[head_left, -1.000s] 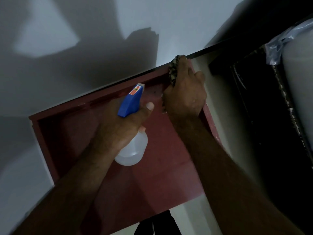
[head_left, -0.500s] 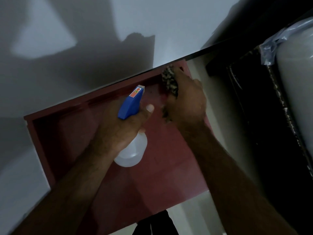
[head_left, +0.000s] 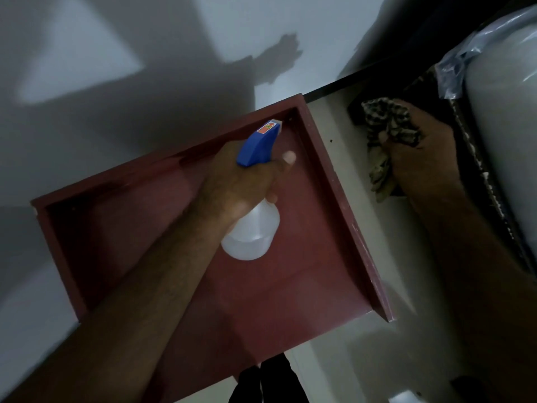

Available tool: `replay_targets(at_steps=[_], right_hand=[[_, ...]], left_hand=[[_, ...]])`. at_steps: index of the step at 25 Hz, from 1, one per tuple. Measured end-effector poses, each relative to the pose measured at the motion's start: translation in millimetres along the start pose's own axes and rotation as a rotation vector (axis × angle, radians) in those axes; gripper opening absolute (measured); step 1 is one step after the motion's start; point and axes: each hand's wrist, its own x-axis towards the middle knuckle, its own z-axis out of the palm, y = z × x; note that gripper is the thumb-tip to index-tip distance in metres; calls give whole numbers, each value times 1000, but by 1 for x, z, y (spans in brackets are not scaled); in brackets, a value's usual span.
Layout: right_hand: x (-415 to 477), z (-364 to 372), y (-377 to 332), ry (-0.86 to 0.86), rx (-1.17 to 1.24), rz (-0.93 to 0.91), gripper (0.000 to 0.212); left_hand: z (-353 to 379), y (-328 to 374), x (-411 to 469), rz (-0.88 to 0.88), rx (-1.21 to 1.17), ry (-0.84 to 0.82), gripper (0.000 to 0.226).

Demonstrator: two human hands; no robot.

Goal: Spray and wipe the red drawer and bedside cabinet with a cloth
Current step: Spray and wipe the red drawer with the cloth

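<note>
Left of centre, the red drawer (head_left: pixel 308 286) lies open-side up and fills the middle and lower left of the frame, with a pale grey surface (head_left: pixel 130 117) streaked with shadows above it. Over the drawer's inside, the left hand (head_left: pixel 241 184) grips a spray bottle (head_left: pixel 251 234) round the neck, thumb (head_left: pixel 286 158) laid along the right side. The bottle's blue trigger head (head_left: pixel 258 146) points up the frame toward the drawer's upper right inner corner. Off to the right, clear of the drawer's rim, the right hand (head_left: pixel 421 158) clutches a bunched checkered cloth (head_left: pixel 386 117), which hangs over a pale strip of floor (head_left: pixel 343 158). At far right sits a bulk wrapped in plastic (head_left: pixel 499 112).
</note>
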Motion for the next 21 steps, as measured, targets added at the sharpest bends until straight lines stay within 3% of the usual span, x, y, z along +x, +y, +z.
replay_targets(at_steps=[8,21], right_hand=[[27,-5,4,7,28,-142,39],[14,-10,15,-29,38,-114,40]], left_hand=[[15,6,19,-56,-30,15,50],[24,8,-16,-126,48,-83,46]])
